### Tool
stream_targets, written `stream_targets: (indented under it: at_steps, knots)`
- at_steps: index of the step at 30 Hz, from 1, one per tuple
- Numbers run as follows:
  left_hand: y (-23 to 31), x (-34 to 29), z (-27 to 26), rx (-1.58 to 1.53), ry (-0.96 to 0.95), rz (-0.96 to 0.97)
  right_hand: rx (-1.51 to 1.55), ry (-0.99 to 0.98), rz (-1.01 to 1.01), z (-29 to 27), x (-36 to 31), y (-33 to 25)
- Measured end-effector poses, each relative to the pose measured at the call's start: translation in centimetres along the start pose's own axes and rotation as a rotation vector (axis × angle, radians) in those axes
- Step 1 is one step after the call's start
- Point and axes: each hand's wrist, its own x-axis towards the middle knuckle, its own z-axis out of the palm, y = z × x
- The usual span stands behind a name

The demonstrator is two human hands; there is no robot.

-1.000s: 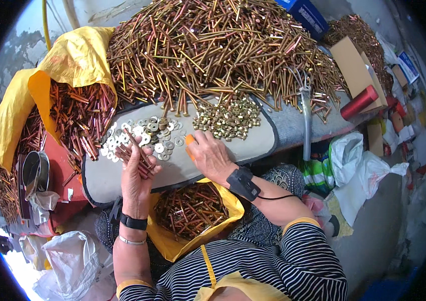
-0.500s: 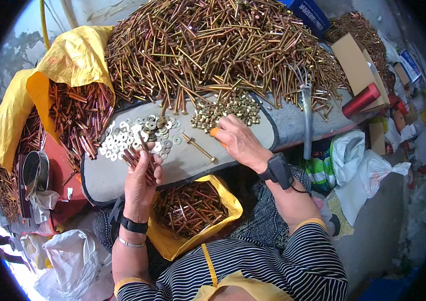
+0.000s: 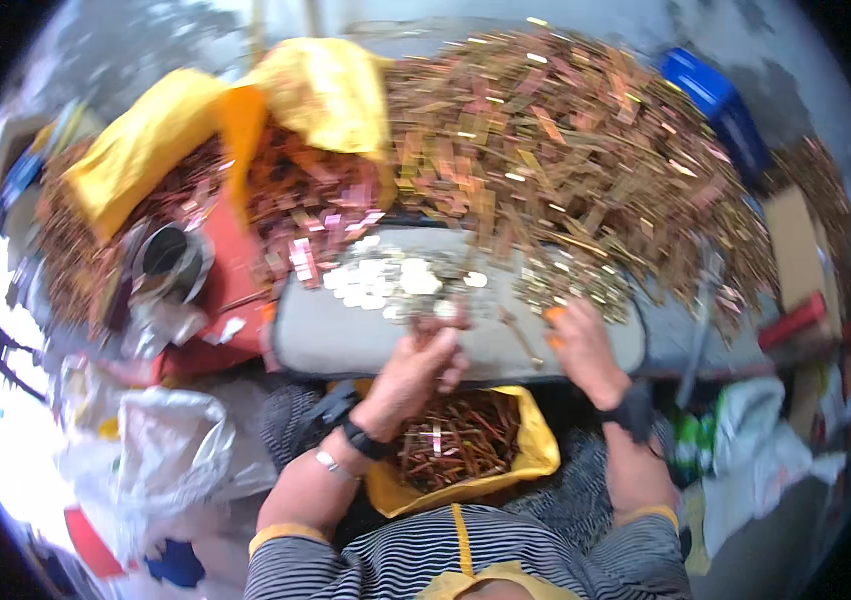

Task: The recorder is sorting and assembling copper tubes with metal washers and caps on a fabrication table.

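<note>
Motion blurs the picture. My left hand (image 3: 410, 375) is closed around several slim reddish metal pieces (image 3: 440, 323), just in front of the loose pile of silvery washers (image 3: 385, 282). My right hand (image 3: 587, 352) has its fingers bent together at the near edge of the heap of small brass-coloured nuts (image 3: 585, 285). An orange cover (image 3: 554, 315) shows at a fingertip; whatever the fingers pinch is hidden. Between both hands a long bolt (image 3: 522, 338) lies on the grey pad (image 3: 335, 345), touched by neither.
Behind the pad rises a large mound of long bolts (image 3: 565, 140). A yellow sack (image 3: 330, 95) spills reddish pieces at the left, near a metal can (image 3: 170, 255). Another yellow sack (image 3: 540, 440) of metal pieces sits below the pad's front edge. White plastic bags (image 3: 175, 440) lie lower left.
The view has swung left, so everything appears farther right and blurred. My left hand still grips the reddish pieces by the washers; my right hand stays at the nuts.
</note>
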Motion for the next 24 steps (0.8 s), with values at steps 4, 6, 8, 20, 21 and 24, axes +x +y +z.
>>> stream_targets:
  at_steps: [4,6,8,20,21,24]
  knots:
    - [-0.6,0.2,-0.7,-0.081,-0.056,0.029,-0.053,0.086,0.022,1.3,-0.5,0.5]
    - [-1.9,1.2,-0.6,-0.147,-0.087,0.088,0.166,0.124,0.293,0.2,-1.0,0.0]
    - [-2.0,1.0,-0.4,-0.115,-0.098,0.094,0.638,0.207,0.487,-0.8,-1.0,-0.7]
    - [-4.0,-0.2,0.8,0.169,-0.29,0.073,1.048,-0.091,0.411,-1.3,-0.4,-4.5]
    - [-4.0,-0.2,0.7,0.17,-0.302,0.053,1.036,-0.101,0.4,-1.3,-0.4,-4.3]
    - [-3.6,-0.7,0.4,0.132,-0.33,-0.019,1.023,-0.108,0.379,-1.7,-0.3,-5.0]
